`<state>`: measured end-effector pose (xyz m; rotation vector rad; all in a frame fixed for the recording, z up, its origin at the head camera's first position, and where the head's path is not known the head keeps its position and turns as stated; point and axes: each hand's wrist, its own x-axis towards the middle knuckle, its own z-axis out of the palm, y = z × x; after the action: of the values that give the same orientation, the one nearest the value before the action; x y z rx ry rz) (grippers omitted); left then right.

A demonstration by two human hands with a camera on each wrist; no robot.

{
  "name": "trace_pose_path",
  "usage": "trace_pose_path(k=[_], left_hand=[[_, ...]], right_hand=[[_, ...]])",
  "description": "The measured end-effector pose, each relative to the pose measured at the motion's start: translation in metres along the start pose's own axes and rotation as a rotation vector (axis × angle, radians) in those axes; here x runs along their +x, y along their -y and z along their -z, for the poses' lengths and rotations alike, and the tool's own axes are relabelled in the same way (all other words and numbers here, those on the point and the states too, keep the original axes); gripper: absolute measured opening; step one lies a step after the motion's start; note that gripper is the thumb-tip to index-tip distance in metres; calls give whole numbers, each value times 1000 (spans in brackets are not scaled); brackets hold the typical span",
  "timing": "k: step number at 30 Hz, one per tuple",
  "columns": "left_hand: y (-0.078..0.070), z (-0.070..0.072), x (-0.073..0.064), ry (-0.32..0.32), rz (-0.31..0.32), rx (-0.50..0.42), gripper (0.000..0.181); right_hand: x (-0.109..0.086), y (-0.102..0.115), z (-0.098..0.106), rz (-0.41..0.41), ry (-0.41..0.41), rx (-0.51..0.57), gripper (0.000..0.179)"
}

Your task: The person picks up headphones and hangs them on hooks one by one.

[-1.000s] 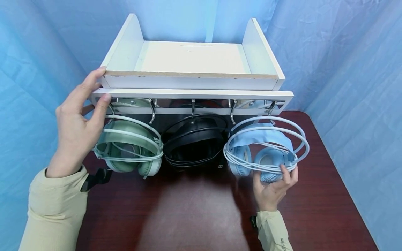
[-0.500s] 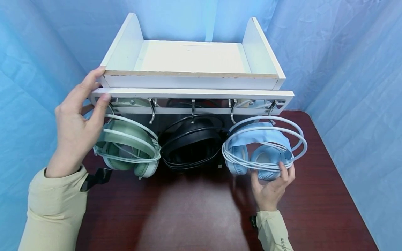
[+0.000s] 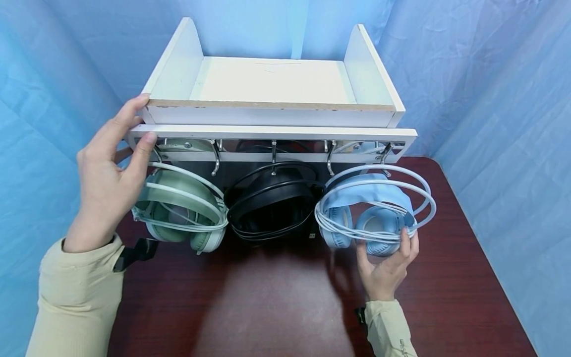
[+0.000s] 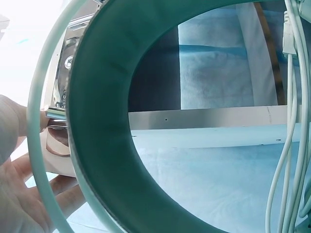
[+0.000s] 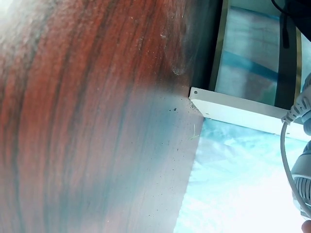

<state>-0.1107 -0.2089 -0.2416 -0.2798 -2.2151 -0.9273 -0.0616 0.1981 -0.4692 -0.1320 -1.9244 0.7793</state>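
Observation:
My left hand [image 3: 109,163] grips the left end of a white hook rail [image 3: 276,133], with the thumb on its front. My right hand [image 3: 385,270] holds light blue headphones [image 3: 370,193] low down, at the right ear cup and the coiled cable. Their headband hangs by the rail's rightmost hook. Green headphones [image 3: 187,213] hang at the left end, close below my left hand. In the left wrist view their green headband [image 4: 99,111] fills the foreground. Black headphones [image 3: 276,203] hang from the middle hook [image 3: 274,156].
Above the rail stands a white open shelf [image 3: 272,82] with two raised sides. Dark red wood table [image 3: 276,307] lies below. Blue curtains [image 3: 499,99] surround the back and sides. Two more hooks [image 3: 216,158] sit between the headphones.
The headphones have shifted slightly left since the first frame, and my right hand has moved a little left and up with the blue pair. My left hand keeps its place on the rail.

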Motion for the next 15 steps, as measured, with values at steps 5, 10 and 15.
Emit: trace_pose_path(k=[5,10,15], left_hand=[[2,1,0,8,-2,4,41],[3,1,0,18,-8,10,42],[2,0,0,-1,-3,13,42]], right_hand=[[0,0,3,-10,14,-7,82],[0,0,7,-9,12,-1,83],[2,3,12,16,8,50,82]])
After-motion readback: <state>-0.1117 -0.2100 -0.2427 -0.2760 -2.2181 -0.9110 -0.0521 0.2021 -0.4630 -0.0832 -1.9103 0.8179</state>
